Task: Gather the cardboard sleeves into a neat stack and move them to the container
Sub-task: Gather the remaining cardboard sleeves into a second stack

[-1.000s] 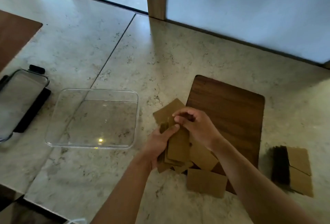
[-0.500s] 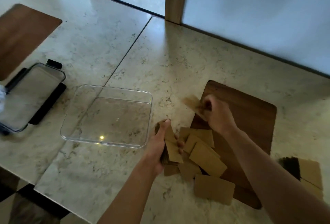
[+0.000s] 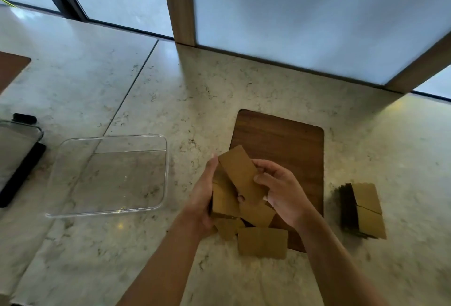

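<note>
My left hand [image 3: 203, 198] grips a small upright bundle of brown cardboard sleeves [image 3: 223, 198] just above the counter. My right hand [image 3: 284, 192] holds one flat sleeve [image 3: 240, 171] tilted against the top of that bundle. Loose sleeves lie under and in front of my hands, the nearest one [image 3: 263, 242] flat at the board's front edge. The clear plastic container [image 3: 109, 176] stands empty to the left of my hands.
A dark wooden board [image 3: 280, 144] lies under the loose sleeves. A separate pile of sleeves [image 3: 363, 210] with dark edges sits to the right. A black-framed glass lid [image 3: 17, 157] is at far left. Window panels and a wooden post run along the back.
My right hand picked a sleeve off the board's far side and brought it back onto the bundle in my left hand. The camera view shifted.
</note>
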A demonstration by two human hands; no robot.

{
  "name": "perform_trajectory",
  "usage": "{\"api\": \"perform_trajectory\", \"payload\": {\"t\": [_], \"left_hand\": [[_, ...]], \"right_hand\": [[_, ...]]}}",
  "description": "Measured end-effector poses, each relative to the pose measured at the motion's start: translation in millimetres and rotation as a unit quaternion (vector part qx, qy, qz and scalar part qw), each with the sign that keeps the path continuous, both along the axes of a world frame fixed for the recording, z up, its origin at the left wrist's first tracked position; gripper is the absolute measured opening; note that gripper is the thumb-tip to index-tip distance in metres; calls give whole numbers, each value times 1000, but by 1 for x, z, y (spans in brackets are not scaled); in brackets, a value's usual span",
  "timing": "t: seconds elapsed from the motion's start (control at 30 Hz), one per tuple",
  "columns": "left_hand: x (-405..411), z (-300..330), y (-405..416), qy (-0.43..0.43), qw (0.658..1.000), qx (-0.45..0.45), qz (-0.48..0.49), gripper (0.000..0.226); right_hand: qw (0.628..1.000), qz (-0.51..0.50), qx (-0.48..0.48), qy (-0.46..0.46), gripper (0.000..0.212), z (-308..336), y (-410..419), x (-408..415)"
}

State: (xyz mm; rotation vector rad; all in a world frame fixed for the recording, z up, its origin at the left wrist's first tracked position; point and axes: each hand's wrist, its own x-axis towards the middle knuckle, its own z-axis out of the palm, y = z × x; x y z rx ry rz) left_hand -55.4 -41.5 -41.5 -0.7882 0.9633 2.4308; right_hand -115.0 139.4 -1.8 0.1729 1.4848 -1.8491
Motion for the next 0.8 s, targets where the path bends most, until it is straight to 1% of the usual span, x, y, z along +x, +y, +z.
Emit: {"api": "perform_trajectory", "payload": {"t": [0.03,0.1,0.17,0.2,0.23,0.27,0.3,0.33,0.37,0.4,0.43,0.47,0.5,0.53,0.57,0.6,0.67,0.7,0.73,0.8], "left_hand": [[1,0,-2,5,999,30,-27,78],[1,-4,-5,-2,994,78,-81,85],[5,-4,-4,-20,981,137,-137,95],[9,-4,-2,-26,974,157,-161,95],[12,-3,0,-23,969,162,-187,91],[17,-2,3,-10,965,153,-213,82],[22,0,5,8,962,136,-237,72],[26,1,8,25,960,116,-252,62],[30,2,11,37,961,99,-254,56],[34,2,13,50,965,82,-244,52],[39,-1,13,59,970,69,-226,51],[46,-5,12,59,977,57,-197,54],[52,-8,10,46,985,41,-158,60],[58,-12,6,23,993,24,-109,64],[63,-14,2,0,998,19,-58,62],[66,-16,-1,-18,999,40,-9,56],[70,-16,-6,-37,991,100,79,38],[70,-15,-10,-49,986,109,113,31],[69,-15,-12,-60,982,111,141,28],[66,-16,-17,-73,974,115,181,29]], "right_hand": [[998,49,-19,29,29,3,9,-2],[981,159,-6,114,33,11,26,-8],[954,238,34,176,39,21,36,-16],[939,271,71,200,44,26,37,-21],[911,319,122,230,48,29,36,-25],[867,383,179,265,46,31,31,-27],[817,442,225,294,40,32,23,-26],[786,470,255,310,32,30,13,-22],[784,460,266,321,28,24,4,-17],[806,414,263,331,28,16,-4,-10],[840,332,259,342,28,6,-11,-2],[868,225,268,352,28,-5,-15,2],[879,123,298,352,29,-17,-17,3],[872,66,346,340,33,-28,-19,3],[854,71,395,330,38,-38,-21,1],[830,127,436,326,43,-46,-20,-2],[756,268,480,355,44,-56,-22,-3],[731,301,487,371,46,-59,-24,-1],[721,311,491,378,51,-60,-24,2],[726,298,501,365,68,-63,-21,11]]}}
